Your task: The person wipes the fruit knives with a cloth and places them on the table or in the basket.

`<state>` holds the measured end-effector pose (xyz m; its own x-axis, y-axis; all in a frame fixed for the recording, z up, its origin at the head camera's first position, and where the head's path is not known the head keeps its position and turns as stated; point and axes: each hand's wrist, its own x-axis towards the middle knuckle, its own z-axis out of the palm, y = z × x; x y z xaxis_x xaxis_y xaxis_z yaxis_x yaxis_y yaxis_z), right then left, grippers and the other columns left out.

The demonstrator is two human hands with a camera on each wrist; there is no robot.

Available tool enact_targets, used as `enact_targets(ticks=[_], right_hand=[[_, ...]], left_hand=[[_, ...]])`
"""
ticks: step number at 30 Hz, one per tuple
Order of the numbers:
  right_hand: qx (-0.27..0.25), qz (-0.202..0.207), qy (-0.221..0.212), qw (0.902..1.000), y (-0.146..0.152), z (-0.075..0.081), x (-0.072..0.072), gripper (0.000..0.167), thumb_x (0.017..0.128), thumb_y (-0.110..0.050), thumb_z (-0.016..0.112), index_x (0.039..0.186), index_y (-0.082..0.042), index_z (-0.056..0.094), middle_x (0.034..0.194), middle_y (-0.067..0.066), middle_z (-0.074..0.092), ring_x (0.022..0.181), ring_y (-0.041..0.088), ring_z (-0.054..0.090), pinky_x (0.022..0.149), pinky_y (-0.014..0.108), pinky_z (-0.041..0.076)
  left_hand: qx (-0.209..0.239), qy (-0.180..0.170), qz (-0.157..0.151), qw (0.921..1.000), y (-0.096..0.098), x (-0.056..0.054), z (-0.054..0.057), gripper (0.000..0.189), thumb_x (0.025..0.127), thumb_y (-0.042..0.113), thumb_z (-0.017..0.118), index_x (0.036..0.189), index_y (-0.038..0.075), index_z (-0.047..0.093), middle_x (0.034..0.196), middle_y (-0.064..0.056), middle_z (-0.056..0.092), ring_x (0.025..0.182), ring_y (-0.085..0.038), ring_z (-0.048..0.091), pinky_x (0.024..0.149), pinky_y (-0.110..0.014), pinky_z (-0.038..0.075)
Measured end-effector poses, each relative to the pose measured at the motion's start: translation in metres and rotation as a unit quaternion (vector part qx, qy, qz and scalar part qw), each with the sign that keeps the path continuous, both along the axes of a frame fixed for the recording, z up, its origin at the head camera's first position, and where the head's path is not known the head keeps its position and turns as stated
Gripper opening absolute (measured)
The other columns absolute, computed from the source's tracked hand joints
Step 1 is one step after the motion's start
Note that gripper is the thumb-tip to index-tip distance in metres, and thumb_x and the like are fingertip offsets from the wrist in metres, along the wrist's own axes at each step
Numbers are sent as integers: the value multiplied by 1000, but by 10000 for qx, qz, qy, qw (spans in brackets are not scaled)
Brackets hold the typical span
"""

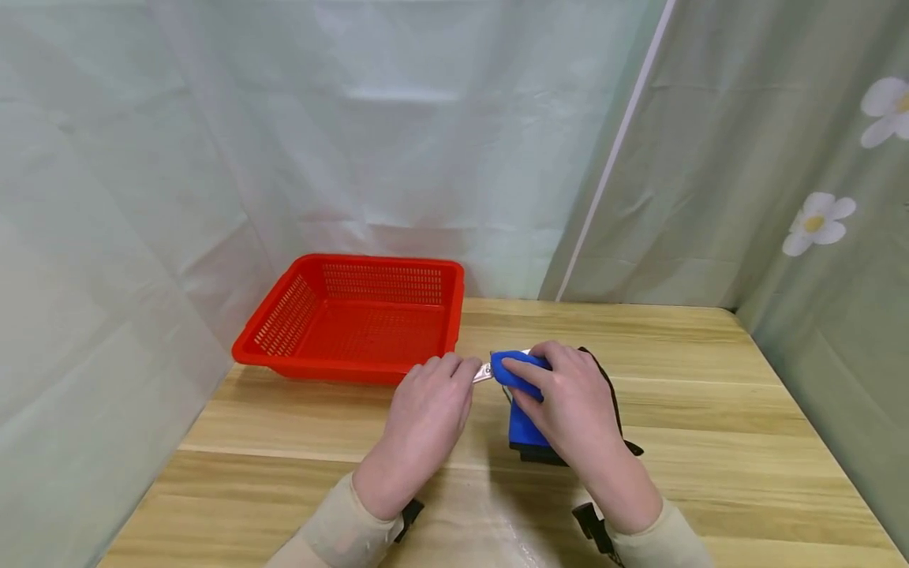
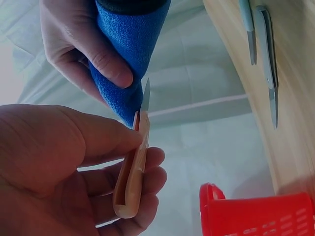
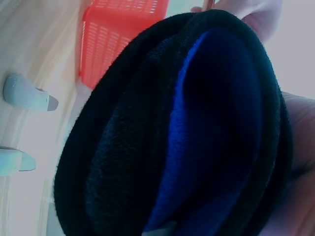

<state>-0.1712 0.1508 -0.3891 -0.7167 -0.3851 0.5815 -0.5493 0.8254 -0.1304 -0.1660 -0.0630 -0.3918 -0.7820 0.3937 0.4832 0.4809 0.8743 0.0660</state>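
My left hand [image 1: 429, 402] pinches the handle of a folding knife [image 2: 133, 187] between thumb and fingers; the slot in the handle faces the left wrist camera. Its blade is unfolded and partly hidden by a blue cloth with black edging [image 2: 130, 42]. In my right hand [image 1: 568, 394] the cloth is gripped, folded against the blade near the handle. The lower part of the cloth hangs below that hand in the head view. Seen from the right wrist, the folded cloth [image 3: 216, 118] fills most of the picture and covers the knife's blade.
A red plastic basket [image 1: 454, 315] stands on the wooden table [image 1: 675, 489], left of my hands. In the left wrist view, a light-blue-handled knife [image 2: 248, 29] and a grey knife [image 2: 269, 64] lie side by side. Pale curtains [image 1: 426, 118] hang behind the table.
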Motion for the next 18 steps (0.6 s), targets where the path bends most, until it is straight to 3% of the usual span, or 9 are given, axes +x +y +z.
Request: enact_targets(ticks=[11, 18], right_hand=[[26, -138, -85, 9999, 4, 1, -2, 43, 82, -20, 101, 123, -23, 87, 113, 11, 73, 101, 34, 72, 94, 54, 56], [-27, -257, -228, 9994, 8, 2, -5, 43, 83, -20, 100, 124, -22, 86, 115, 12, 74, 105, 36, 72, 103, 60, 52]], left_hand=[[-2, 81, -79, 9999, 1, -1, 1, 23, 101, 11, 82, 123, 8, 76, 101, -7, 71, 74, -18, 60, 64, -28, 46], [93, 57, -95, 9999, -2, -1, 1, 29, 98, 8, 84, 126, 7, 76, 101, -8, 69, 76, -20, 61, 66, -29, 52]])
